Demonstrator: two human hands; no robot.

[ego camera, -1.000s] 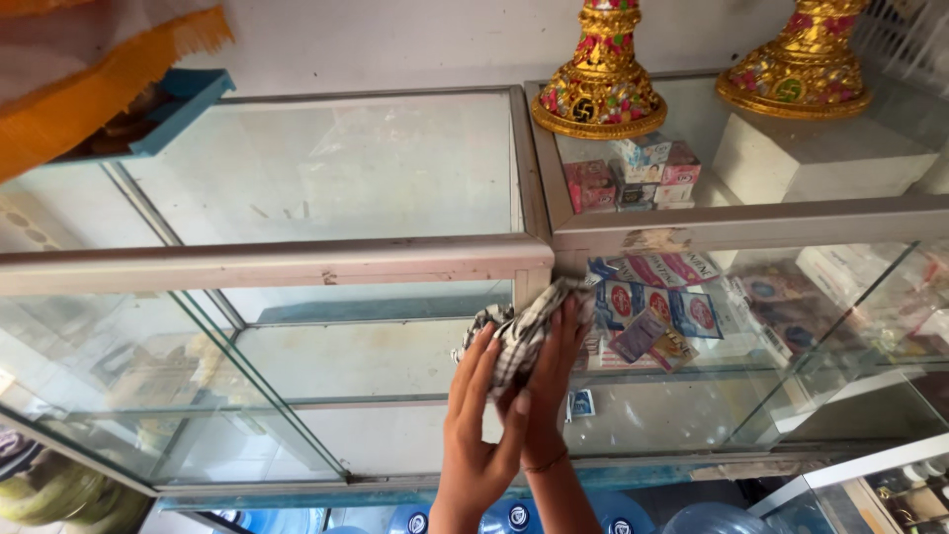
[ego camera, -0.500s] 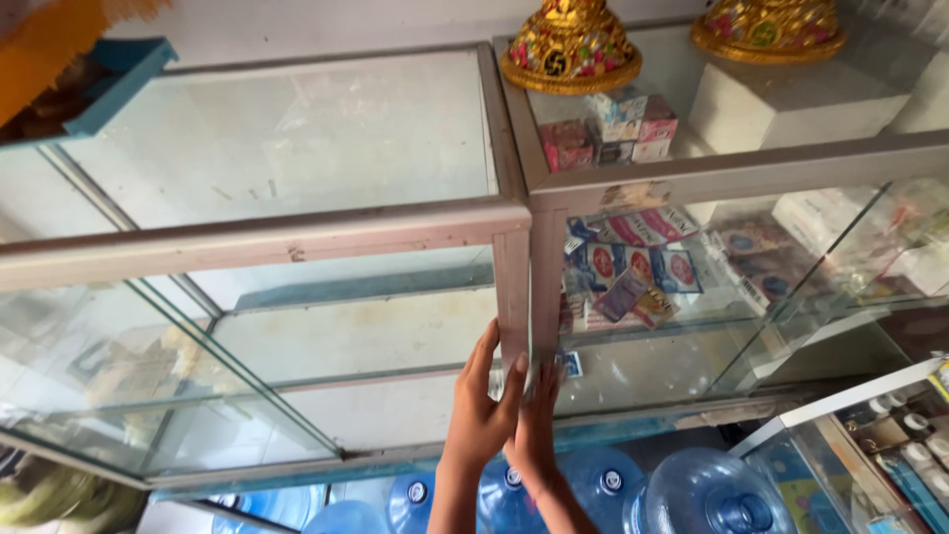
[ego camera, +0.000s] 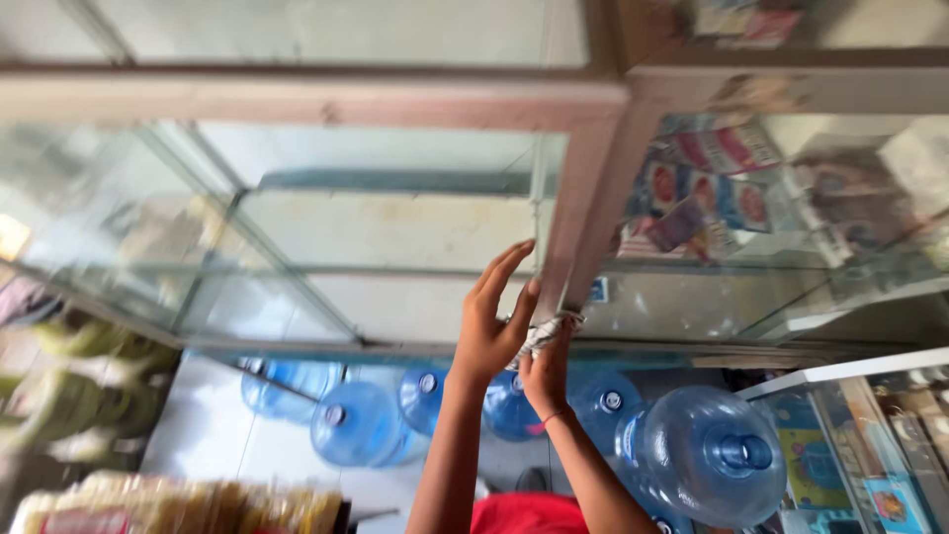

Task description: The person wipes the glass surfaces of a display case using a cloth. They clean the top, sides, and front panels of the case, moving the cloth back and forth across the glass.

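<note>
I look down at a glass display cabinet (ego camera: 326, 99) with a pale metal frame. My left hand (ego camera: 491, 321) rests flat, fingers spread, against the front glass beside the upright frame post (ego camera: 578, 227). My right hand (ego camera: 547, 371) presses a crumpled checked cloth (ego camera: 547, 328) against the bottom of that post. The cloth is bunched between both hands, and the right hand holds it. A red band sits on my right wrist.
Several blue water jugs (ego camera: 707, 455) stand on the floor below the cabinet. Colourful packets (ego camera: 712, 178) lie on the right shelf behind glass. A white-framed glass case (ego camera: 860, 435) stands at lower right. Bagged goods (ego camera: 178, 504) sit at lower left.
Both hands and the cloth slid down the frame post from mid-height to its bottom. My view tilted downward, so the gold ornaments on top left the frame and the jugs appeared.
</note>
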